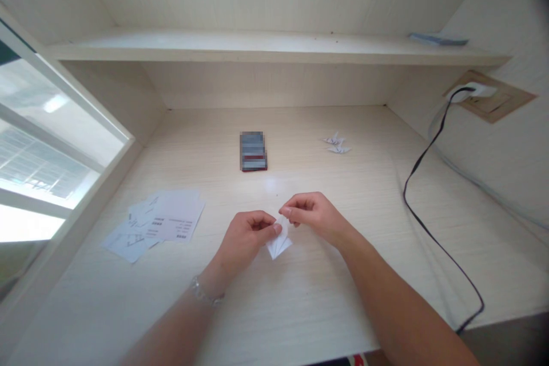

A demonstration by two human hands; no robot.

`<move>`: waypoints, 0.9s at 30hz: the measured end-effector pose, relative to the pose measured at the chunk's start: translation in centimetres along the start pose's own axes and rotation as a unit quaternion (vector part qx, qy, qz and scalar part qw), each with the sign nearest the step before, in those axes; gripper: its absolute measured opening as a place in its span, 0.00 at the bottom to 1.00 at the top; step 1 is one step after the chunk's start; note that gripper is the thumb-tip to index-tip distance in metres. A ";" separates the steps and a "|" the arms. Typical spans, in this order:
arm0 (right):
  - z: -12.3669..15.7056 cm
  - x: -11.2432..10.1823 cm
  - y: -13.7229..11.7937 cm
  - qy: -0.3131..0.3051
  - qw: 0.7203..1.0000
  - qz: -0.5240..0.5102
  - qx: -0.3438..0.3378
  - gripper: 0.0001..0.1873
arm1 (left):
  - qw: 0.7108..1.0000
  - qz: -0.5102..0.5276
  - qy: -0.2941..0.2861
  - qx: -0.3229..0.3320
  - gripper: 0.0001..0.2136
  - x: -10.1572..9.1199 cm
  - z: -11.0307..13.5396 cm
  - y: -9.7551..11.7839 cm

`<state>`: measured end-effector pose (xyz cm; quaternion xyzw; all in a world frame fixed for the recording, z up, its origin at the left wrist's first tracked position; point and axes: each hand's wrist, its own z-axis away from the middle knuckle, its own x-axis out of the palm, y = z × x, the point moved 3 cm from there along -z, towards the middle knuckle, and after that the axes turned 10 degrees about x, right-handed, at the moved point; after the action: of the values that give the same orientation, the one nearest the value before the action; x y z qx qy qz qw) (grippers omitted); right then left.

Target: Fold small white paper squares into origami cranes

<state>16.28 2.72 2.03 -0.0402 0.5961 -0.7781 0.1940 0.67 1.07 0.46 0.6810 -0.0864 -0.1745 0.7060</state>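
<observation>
A small folded piece of white paper [278, 245] is held between both hands above the desk, its pointed, creased end toward me. My left hand [253, 231] pinches its middle with thumb and forefinger, and a chain bracelet circles that wrist. At the paper's upper tip, my right hand [311, 213] closes in a pinch on it; the fingers hide the very end. Two folded paper cranes [338, 149] lie farther back on the right. To the left of my hands, loose printed paper sheets [175, 214] overlap on the desk.
A dark box-like object [253, 151], its top blurred out, lies at mid-desk. From a wall socket [493, 97] a black cable [422, 226] runs down over the desk's right side. A shelf [274, 48] spans the back, with a flat bluish item [437, 39] on it. A window stands left.
</observation>
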 end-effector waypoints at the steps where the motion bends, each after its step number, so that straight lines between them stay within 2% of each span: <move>1: 0.0 0.1 0.0 -0.005 1.000 0.019 -0.005 0.08 | 1.000 0.000 0.000 0.000 0.10 0.0 0.0 0.0; 4: 0.1 0.4 0.1 -0.004 0.998 0.055 -0.009 0.05 | 1.000 -0.005 0.001 0.002 0.10 0.0 0.0 0.0; 12: 0.2 0.7 -0.1 0.004 0.997 0.074 -0.024 0.06 | 1.000 -0.001 0.010 0.001 0.09 -0.1 0.0 0.1; 21: 0.2 0.5 -0.1 0.025 0.993 0.108 -0.043 0.06 | 1.000 0.002 -0.008 0.018 0.08 0.2 0.1 0.1; 27: 0.1 0.6 0.0 0.050 0.992 0.108 -0.040 0.08 | 1.000 0.024 0.002 0.001 0.06 0.1 -0.2 -0.3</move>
<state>15.77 2.44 2.00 0.0557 0.6367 -0.7292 0.2445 0.81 1.24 0.11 0.6798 -0.1008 -0.1560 0.7095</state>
